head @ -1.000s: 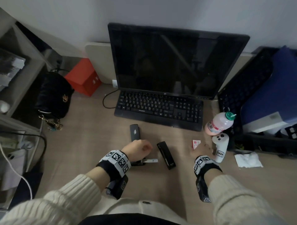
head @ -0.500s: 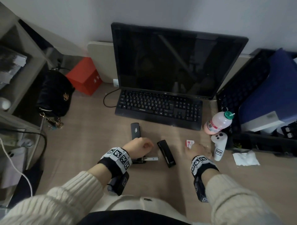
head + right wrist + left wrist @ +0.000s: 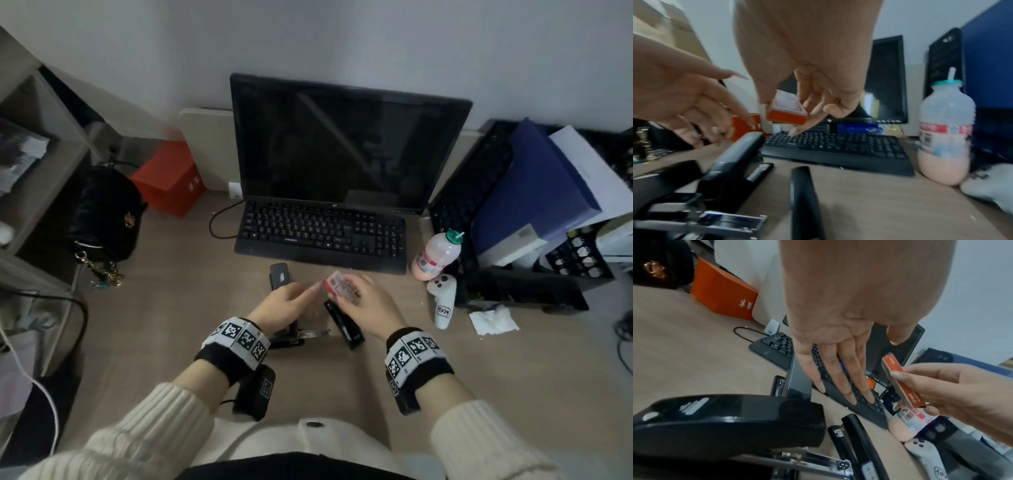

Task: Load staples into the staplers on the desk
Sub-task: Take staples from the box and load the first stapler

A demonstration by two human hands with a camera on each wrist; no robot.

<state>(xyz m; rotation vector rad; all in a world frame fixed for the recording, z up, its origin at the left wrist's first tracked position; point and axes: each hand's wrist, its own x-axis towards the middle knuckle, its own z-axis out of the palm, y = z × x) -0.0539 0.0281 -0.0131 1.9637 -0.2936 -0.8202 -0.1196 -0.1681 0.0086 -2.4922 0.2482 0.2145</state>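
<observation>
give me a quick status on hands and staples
Right hand pinching staple box. Left hand open, reaching for it. Stapler tray out. Nothing blocking.

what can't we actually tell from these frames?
- Staple box: contents unseen in every view; closed card in the right hand.
- Open stapler: loaded or not is unknown; the head view has the left hand over it, and the wrist views blur its tray.
- Slim stapler: staple channel hidden, shut.
</observation>
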